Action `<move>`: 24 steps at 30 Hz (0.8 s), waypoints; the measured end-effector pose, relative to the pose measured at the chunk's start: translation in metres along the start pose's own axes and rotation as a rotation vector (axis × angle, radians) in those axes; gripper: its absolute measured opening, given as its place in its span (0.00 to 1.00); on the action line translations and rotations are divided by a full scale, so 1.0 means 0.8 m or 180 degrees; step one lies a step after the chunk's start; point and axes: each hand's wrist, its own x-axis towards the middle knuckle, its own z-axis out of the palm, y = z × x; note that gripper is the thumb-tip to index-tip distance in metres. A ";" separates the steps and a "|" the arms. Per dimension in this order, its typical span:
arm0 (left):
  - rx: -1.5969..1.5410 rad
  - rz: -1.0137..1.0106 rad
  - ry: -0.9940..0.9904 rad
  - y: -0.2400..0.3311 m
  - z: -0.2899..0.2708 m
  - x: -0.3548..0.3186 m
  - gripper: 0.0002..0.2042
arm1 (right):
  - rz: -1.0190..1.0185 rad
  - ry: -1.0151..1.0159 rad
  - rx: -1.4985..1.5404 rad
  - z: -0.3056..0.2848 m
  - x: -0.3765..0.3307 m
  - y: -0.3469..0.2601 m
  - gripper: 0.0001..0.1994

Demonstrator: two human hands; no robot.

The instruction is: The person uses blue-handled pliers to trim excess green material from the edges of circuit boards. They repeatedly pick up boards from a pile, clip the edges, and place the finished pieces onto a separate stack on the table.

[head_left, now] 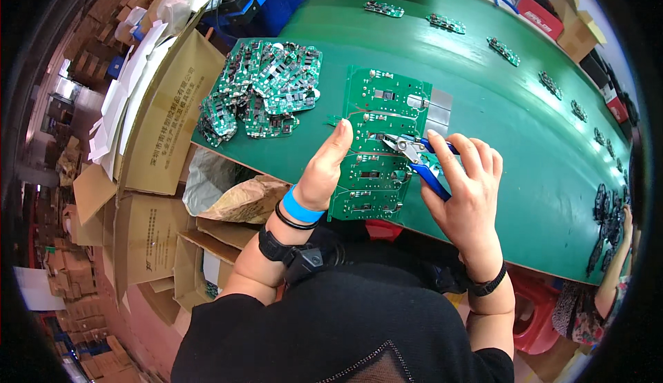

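A green circuit board panel [377, 100], divided into several sections with small parts on them, is held over the near part of the green table. My left hand [327, 163] grips the panel's left edge, thumb raised along it, with the other fingers hidden beneath. In my right hand [467, 181] are cutting pliers [429, 176] with blue handles. Their metal jaws point left and lie over the middle of the panel. Whether the jaws touch a part, I cannot tell. Flat grey metal tabs [438, 111] stick out at the panel's upper right edge.
A heap of loose circuit boards [266, 89] lies to the left on the green table [511, 141]. Single boards [445, 24] are spaced along the far side. Cardboard boxes [152, 134] crowd the left. Another person's arm [615, 259] reaches toward dark parts [608, 221] at the right.
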 end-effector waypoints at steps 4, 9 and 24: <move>0.0221 0.0047 0.0005 0.000 -0.002 0.000 0.27 | -0.0082 -0.0023 -0.0135 0.001 0.000 0.001 0.30; 0.0195 -0.0022 0.0037 -0.001 -0.008 0.002 0.27 | -0.0108 -0.0025 -0.0161 0.001 0.002 0.001 0.30; 0.0439 0.0138 0.0172 0.002 0.003 0.005 0.26 | -0.0179 -0.0017 -0.0206 0.005 0.001 0.009 0.32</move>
